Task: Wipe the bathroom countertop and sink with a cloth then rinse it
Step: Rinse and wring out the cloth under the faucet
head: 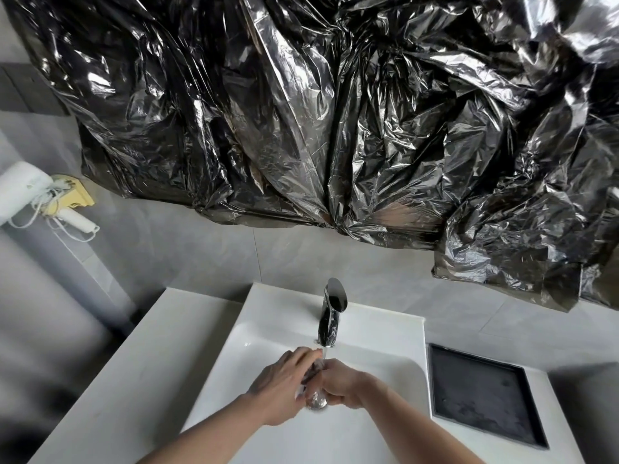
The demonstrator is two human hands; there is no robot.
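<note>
Low in the frame, both hands, left hand [281, 380] and right hand [341, 385], squeeze a wet cloth [313, 388] under the running faucet [331, 316], over the white sink [254, 356].

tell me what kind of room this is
Most likely a bathroom: a white rectangular basin with a chrome faucet, grey wall tiles, and a white hair dryer mounted on the wall.
</note>
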